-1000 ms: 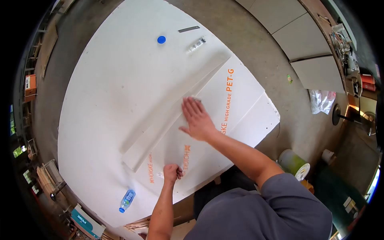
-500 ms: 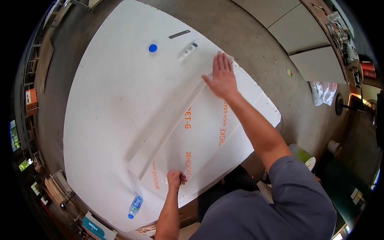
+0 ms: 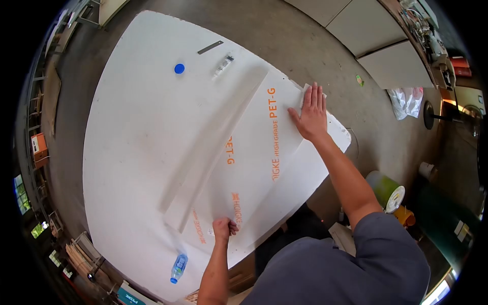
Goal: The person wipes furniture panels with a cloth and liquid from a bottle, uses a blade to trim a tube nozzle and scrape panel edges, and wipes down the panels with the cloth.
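A clear plastic sheet [image 3: 254, 152] with orange "PET-G" and "HOIGKE" print lies on the white table. Along its left side runs a long, straight, folded or raised strip [image 3: 216, 152]. My right hand [image 3: 314, 116] lies flat with its fingers stretched out, near the sheet's far right edge. A bit of white cloth or tissue [image 3: 306, 89] shows under those fingers. At the near end, my left hand [image 3: 223, 229] rests curled into a fist on the sheet. Something small and whitish peeks out beside it, too little of it to name.
A steel ruler [image 3: 210, 47], a blue cap [image 3: 179, 68] and a clear tube with a label [image 3: 223, 64] lie on the far part of the white table [image 3: 127, 137]. A water bottle [image 3: 179, 268] lies near the left front edge. Cabinets [image 3: 376, 40] stand beyond.
My right hand has slid rightward across the sheet with the white cloth, uncovering more orange print. My left hand stays in place. The view has shifted slightly.
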Action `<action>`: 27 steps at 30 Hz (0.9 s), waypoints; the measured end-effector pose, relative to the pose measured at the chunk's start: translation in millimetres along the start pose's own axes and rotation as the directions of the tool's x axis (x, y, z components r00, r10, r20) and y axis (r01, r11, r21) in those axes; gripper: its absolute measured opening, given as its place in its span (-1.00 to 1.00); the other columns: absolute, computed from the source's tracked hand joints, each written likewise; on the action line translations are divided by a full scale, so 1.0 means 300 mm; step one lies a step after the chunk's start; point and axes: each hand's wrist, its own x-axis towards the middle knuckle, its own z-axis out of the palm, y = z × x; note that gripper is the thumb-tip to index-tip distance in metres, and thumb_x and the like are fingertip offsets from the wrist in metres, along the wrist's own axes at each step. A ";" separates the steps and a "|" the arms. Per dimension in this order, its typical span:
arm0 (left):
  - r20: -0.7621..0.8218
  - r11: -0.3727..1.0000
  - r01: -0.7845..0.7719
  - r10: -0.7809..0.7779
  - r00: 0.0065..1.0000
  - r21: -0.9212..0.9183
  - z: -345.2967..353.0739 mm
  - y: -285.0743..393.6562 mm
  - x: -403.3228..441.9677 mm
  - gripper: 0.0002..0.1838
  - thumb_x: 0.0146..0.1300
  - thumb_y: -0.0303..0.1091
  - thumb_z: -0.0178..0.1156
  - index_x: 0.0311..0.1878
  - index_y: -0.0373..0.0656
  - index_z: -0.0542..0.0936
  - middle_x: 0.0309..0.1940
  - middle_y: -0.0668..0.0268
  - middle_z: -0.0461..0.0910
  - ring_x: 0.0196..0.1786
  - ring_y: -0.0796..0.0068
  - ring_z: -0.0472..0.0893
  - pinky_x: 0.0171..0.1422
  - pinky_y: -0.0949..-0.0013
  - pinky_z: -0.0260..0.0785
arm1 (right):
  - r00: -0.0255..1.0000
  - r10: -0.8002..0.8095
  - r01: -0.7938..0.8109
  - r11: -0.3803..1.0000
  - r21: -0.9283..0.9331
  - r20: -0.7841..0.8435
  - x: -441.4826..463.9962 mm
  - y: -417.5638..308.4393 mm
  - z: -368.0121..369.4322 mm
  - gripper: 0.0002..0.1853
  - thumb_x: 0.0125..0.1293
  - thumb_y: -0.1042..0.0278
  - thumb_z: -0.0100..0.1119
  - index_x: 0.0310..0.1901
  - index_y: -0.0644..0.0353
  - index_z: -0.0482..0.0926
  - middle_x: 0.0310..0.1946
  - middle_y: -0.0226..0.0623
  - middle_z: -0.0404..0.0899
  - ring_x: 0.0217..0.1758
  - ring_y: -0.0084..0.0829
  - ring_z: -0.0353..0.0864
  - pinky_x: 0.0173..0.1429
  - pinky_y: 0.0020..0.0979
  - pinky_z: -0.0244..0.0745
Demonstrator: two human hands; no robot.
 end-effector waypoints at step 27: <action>-0.024 0.997 -0.016 0.018 1.000 0.069 -0.001 0.003 0.020 -0.66 0.23 -0.27 0.01 -0.51 -0.32 0.59 -0.67 0.08 0.60 -0.78 0.38 0.48 -0.70 0.43 0.21 | 0.982 -0.176 0.149 0.940 0.306 0.062 -0.463 -0.139 0.060 -0.03 0.42 -0.25 -0.01 0.50 0.52 0.01 0.58 0.21 -0.09 0.69 0.03 -0.22 0.70 -0.07 -0.28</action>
